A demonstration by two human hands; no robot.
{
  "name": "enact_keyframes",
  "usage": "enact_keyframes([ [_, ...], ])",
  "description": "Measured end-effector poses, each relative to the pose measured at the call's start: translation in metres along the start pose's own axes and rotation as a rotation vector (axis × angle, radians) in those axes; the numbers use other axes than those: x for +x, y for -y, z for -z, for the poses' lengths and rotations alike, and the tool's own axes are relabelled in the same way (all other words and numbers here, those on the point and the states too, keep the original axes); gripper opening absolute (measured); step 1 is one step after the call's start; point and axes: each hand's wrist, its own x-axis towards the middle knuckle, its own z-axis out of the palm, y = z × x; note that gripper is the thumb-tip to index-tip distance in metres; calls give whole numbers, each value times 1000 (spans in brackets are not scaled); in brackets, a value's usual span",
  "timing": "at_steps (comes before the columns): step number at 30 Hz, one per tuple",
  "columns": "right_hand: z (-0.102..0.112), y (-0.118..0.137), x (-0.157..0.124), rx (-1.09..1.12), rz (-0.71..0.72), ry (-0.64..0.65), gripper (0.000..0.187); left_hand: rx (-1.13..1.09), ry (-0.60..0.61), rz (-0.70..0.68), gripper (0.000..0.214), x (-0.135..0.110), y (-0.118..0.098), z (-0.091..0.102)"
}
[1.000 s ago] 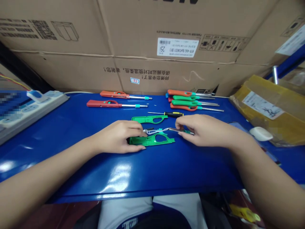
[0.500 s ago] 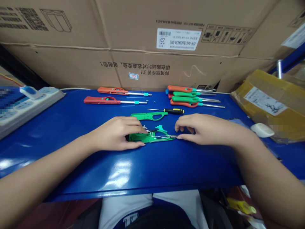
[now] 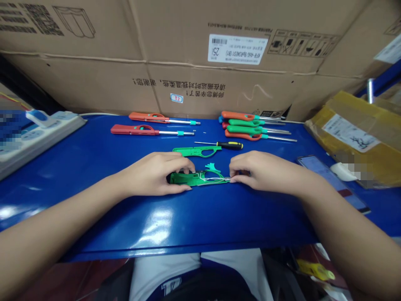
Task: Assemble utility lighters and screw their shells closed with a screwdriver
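A green lighter shell half (image 3: 188, 179) lies hollow side up on the blue table, with white wires (image 3: 209, 178) running through it. My left hand (image 3: 159, 172) grips its wide end, thumb along the near edge and fingers over the far edge. At the narrow end, my right hand (image 3: 250, 169) pinches a small metal piece where the wires end; its fingers partly hide the piece. A turquoise trigger piece (image 3: 213, 167) rests just beyond the shell's finger loop. Farther back is the other green shell half (image 3: 197, 151), with a black-and-yellow screwdriver (image 3: 230, 145) behind it.
Two orange-red lighters (image 3: 134, 130) lie at the back left, and a pile of several coloured lighters (image 3: 244, 128) at the back right. A power strip (image 3: 37, 136) stands left. A phone (image 3: 333, 184), a white object (image 3: 344, 171) and a taped parcel (image 3: 344, 138) are right. Cardboard (image 3: 175, 42) walls the back.
My right fingers have closed in around the metal piece at the shell's narrow end. My left fingers have shifted slightly at the far edge. More of the phone shows beside my right arm.
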Motion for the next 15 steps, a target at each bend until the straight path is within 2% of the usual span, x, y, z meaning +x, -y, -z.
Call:
enact_keyframes([
  [5, 2, 1, -2, -6, 34, -39, 5, 14, -18, 23, 34, 1, -5, 0],
  [8, 1, 6, -3, -23, 45, -77, 11, 20, -41, 38, 42, 3, -9, -2],
  [11, -1, 11, -4, -43, 6, -44, 14, 59, -39, 38, 49, 3, -11, -5],
  [15, -2, 14, -6, -32, -68, 18, 7, 37, 2, 29, 43, 4, -11, -7],
])
